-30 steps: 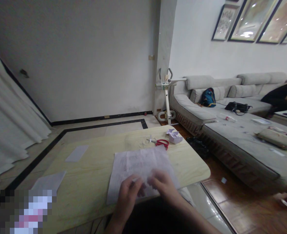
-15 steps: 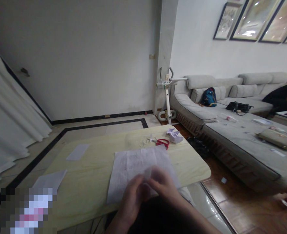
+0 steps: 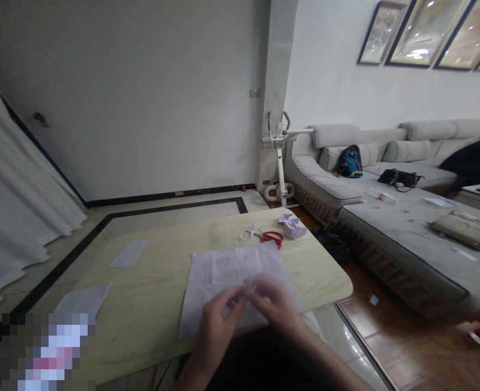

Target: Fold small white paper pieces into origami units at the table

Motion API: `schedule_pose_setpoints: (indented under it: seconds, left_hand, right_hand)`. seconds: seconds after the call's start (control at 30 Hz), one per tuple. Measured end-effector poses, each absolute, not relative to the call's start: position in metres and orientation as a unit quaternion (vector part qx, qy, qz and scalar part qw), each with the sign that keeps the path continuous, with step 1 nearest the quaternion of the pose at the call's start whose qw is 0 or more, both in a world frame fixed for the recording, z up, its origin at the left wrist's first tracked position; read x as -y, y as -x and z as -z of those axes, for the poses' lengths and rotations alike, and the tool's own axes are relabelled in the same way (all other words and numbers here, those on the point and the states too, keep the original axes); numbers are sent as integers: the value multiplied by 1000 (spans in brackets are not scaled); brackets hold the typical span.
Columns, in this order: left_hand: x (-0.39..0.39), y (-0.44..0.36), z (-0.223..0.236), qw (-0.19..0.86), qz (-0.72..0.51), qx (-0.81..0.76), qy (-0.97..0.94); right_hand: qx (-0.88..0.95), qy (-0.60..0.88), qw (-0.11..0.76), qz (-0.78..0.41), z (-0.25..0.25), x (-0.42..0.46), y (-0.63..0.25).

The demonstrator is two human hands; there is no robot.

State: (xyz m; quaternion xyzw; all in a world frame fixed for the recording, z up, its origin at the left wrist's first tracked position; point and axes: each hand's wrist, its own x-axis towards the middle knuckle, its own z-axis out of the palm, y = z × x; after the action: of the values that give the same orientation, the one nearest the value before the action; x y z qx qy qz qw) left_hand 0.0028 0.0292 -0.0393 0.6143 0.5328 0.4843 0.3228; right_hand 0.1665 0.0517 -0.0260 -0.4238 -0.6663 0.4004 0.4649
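Observation:
My left hand (image 3: 219,315) and my right hand (image 3: 273,302) meet at the fingertips above a large creased white sheet (image 3: 213,274) on the wooden table. Between the pinched fingers is a small whitish piece of paper (image 3: 248,286), mostly covered by them, so its shape is unclear. Past the sheet's far edge lie red-handled scissors (image 3: 271,238). Folded pale paper pieces (image 3: 294,227) are stacked beside them, and thin whitish scraps (image 3: 246,233) lie near the blades.
Two flat white papers, a far one (image 3: 129,254) and a near one (image 3: 86,301), rest on the table's (image 3: 150,304) left side. To the right stands a grey sofa (image 3: 403,244) with bags on it. Another person (image 3: 474,160) sits at the far right.
My left hand's fingers have shifted slightly, opening a gap between thumb and fingers while the fingertips stay together. The small whitish piece shows more clearly; the table's things have not moved.

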Motion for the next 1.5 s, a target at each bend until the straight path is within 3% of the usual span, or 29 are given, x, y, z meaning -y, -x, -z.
schedule_pose_setpoints:
  seconds: [0.23, 0.57, 0.77, 1.03, 1.5]
  left_hand:
    - [-27, -3, 42, 308, -498, -534, -609]
    - [-26, -7, 49, 148, -495, -520, -680]
    - [-25, -14, 39, 106, -476, -512, -708]
    - [-26, -13, 42, 144, -508, -491, -693]
    - [-17, -6, 14, 393, -542, -499, -550]
  right_hand:
    - [689, 409, 496, -336, 30, -50, -166]
    - [674, 417, 517, -323, 27, -43, -155]
    - [655, 408, 545, -327, 31, -44, -151]
    - [663, 393, 547, -325, 37, -48, -155]
    - [657, 385, 529, -375, 35, -53, -165]
